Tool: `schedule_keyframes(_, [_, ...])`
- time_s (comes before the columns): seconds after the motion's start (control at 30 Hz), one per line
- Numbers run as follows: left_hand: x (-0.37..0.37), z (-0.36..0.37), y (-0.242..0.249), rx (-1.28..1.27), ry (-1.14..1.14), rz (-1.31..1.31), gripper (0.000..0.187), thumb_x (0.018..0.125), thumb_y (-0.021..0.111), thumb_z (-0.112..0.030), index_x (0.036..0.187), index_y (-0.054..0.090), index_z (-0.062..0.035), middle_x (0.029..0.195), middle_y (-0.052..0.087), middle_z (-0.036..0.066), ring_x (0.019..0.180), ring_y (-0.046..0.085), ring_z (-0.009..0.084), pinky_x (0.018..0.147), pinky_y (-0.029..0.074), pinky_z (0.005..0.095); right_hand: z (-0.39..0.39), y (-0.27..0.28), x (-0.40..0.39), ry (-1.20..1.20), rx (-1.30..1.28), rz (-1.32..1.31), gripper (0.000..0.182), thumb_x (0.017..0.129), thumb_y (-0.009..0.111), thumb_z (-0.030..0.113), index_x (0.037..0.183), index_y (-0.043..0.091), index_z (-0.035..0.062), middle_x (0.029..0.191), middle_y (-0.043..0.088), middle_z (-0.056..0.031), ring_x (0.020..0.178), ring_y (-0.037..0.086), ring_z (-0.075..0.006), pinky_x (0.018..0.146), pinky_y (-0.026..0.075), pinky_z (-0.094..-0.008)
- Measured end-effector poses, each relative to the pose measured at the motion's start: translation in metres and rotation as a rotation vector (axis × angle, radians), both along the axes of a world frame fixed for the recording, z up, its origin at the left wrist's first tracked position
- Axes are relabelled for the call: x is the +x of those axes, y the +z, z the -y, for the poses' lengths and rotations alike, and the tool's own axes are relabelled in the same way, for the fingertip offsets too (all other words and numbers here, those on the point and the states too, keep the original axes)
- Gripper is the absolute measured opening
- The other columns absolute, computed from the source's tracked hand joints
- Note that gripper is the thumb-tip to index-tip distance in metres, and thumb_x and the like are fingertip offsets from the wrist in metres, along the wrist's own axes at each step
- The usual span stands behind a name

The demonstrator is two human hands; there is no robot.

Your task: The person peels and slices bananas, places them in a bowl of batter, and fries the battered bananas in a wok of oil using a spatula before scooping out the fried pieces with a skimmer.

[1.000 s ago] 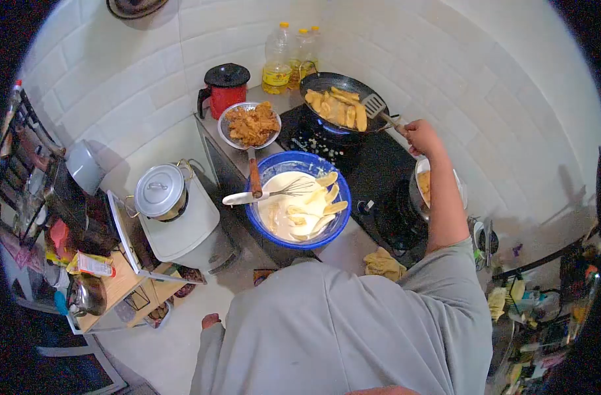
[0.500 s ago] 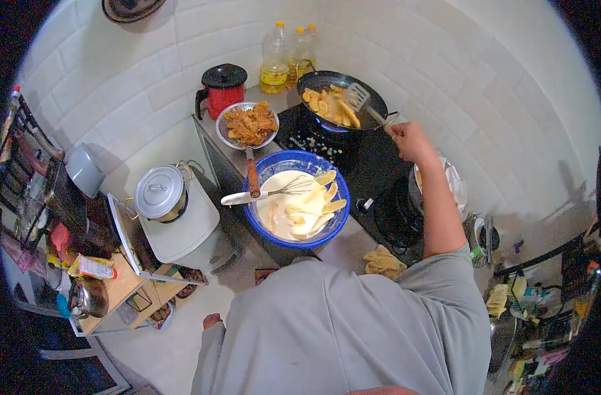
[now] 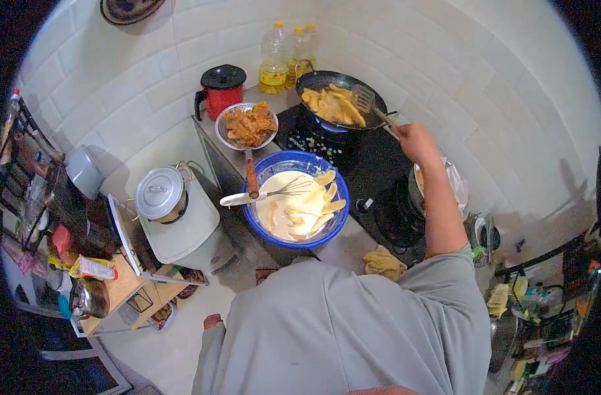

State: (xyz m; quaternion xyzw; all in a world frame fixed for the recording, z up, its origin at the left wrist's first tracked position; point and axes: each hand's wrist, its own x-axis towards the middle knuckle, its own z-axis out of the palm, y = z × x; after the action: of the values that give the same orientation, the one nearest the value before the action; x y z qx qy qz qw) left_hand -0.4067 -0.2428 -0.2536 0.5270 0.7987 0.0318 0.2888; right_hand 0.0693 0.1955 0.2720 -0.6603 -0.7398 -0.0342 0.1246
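Observation:
My right hand (image 3: 417,142) is closed round the handle of a slotted spatula (image 3: 364,99). The spatula's head is inside a dark wok (image 3: 378,117), beside several yellow battered pieces (image 3: 333,105) frying in oil. A blue flame shows under the wok. Below my left sleeve's end, only a small part of my left hand (image 3: 212,320) shows, low beside my body; its fingers cannot be made out. Nearer to me stands a blue basin (image 3: 250,214) of pale batter (image 3: 278,220) with banana-like slices in it. A whisk (image 3: 244,198) rests across its rim.
A strainer (image 3: 249,155) of brown fried pieces sits left of the wok, by a red lidded pot (image 3: 223,99). Oil bottles (image 3: 273,62) stand behind. A lidded pot (image 3: 159,194) is at left, a yellowish cloth (image 3: 384,263) near the counter edge, a second burner (image 3: 399,214) right.
The spatula has shifted slightly right and turned in the wok, its head now darker and tilted. The frying pieces have moved a little. My left hand stays low.

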Motion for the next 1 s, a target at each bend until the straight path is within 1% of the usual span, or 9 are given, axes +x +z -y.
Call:
schedule_keyframes(0.17, [-0.001,-0.003,0.005,-0.116,-0.034,-0.022,0.012,0.068,0.062,-0.022,0.072,0.060,-0.0107,0.075,0.060,0.014,0.079,0.059,0.0313,0.069,0.045,0.0444,0.005,-0.003,0.003,0.038,0.068,-0.035,0.021,0.079,0.051,0.015,0.092,0.066,0.0093,0.089,0.062,-0.0197,0.084,0.060,-0.0379,0.076,0.047,-0.0465])
schedule_keyframes(0.3, [-0.014,0.013,-0.054,0.051,-0.063,-0.078,0.013,0.068,0.062,-0.024,0.067,0.059,-0.0112,0.074,0.060,0.014,0.076,0.058,0.0316,0.066,0.045,0.0444,0.004,-0.009,0.002,0.038,0.092,-0.004,0.021,0.078,0.051,0.014,0.092,0.066,0.0090,0.087,0.062,-0.0200,0.083,0.060,-0.0372,0.075,0.048,-0.0462])
schedule_keyframes(0.4, [-0.018,0.009,-0.028,0.253,-0.087,0.043,0.013,0.067,0.061,-0.023,0.064,0.058,-0.0103,0.071,0.059,0.015,0.072,0.058,0.0326,0.063,0.046,0.0448,0.002,-0.006,0.001,0.018,0.066,0.044,0.023,0.080,0.052,0.016,0.097,0.066,0.0109,0.088,0.062,-0.0206,0.083,0.060,-0.0370,0.074,0.048,-0.0446])
schedule_keyframes(0.47, [-0.017,-0.001,-0.009,0.097,0.228,0.497,0.014,0.067,0.060,-0.023,0.062,0.055,-0.0101,0.066,0.057,0.015,0.068,0.056,0.0331,0.061,0.045,0.0447,0.001,-0.004,0.000,0.009,0.033,0.110,0.025,0.082,0.053,0.019,0.103,0.065,0.0131,0.088,0.062,-0.0214,0.083,0.060,-0.0370,0.073,0.047,-0.0430])
schedule_keyframes(0.5, [-0.017,0.004,-0.014,0.097,0.228,0.497,0.014,0.067,0.060,-0.023,0.062,0.055,-0.0101,0.066,0.057,0.015,0.068,0.056,0.0331,0.061,0.045,0.0447,0.002,-0.005,0.000,0.000,0.061,0.092,0.025,0.082,0.053,0.018,0.102,0.065,0.0128,0.089,0.062,-0.0213,0.083,0.060,-0.0372,0.073,0.047,-0.0430])
schedule_keyframes(0.57, [-0.016,0.013,-0.019,0.512,-0.191,0.057,0.016,0.069,0.058,-0.025,0.062,0.054,-0.0112,0.063,0.056,0.013,0.065,0.056,0.0329,0.059,0.044,0.0442,0.006,-0.004,-0.002,-0.009,0.087,0.075,0.025,0.081,0.052,0.017,0.102,0.065,0.0124,0.089,0.062,-0.0213,0.084,0.060,-0.0373,0.073,0.048,-0.0430])
schedule_keyframes(0.6, [-0.015,0.012,-0.020,0.511,-0.192,0.058,0.016,0.069,0.058,-0.025,0.062,0.054,-0.0112,0.063,0.056,0.013,0.065,0.056,0.0329,0.059,0.044,0.0442,0.009,-0.002,-0.004,-0.001,0.066,0.048,0.025,0.080,0.052,0.016,0.101,0.065,0.0122,0.089,0.062,-0.0214,0.084,0.060,-0.0375,0.073,0.048,-0.0435])
schedule_keyframes(0.67, [-0.014,0.006,-0.024,0.026,-0.165,-0.068,0.017,0.070,0.058,-0.026,0.063,0.054,-0.0109,0.066,0.058,0.013,0.067,0.056,0.0321,0.060,0.045,0.0441,0.011,-0.002,-0.008,0.005,0.046,0.021,0.026,0.080,0.051,0.014,0.101,0.066,0.0119,0.089,0.062,-0.0215,0.084,0.060,-0.0377,0.073,0.048,-0.0439])
schedule_keyframes(1.0, [-0.005,0.008,-0.013,0.132,-0.144,-0.071,0.012,0.066,0.057,-0.018,0.068,0.057,-0.0060,0.071,0.057,0.018,0.073,0.057,0.0355,0.065,0.045,0.0455,0.001,-0.010,-0.017,-0.090,0.033,0.179,0.021,0.078,0.050,0.010,0.091,0.066,0.0055,0.089,0.063,-0.0215,0.084,0.062,-0.0373,0.074,0.050,-0.0459])
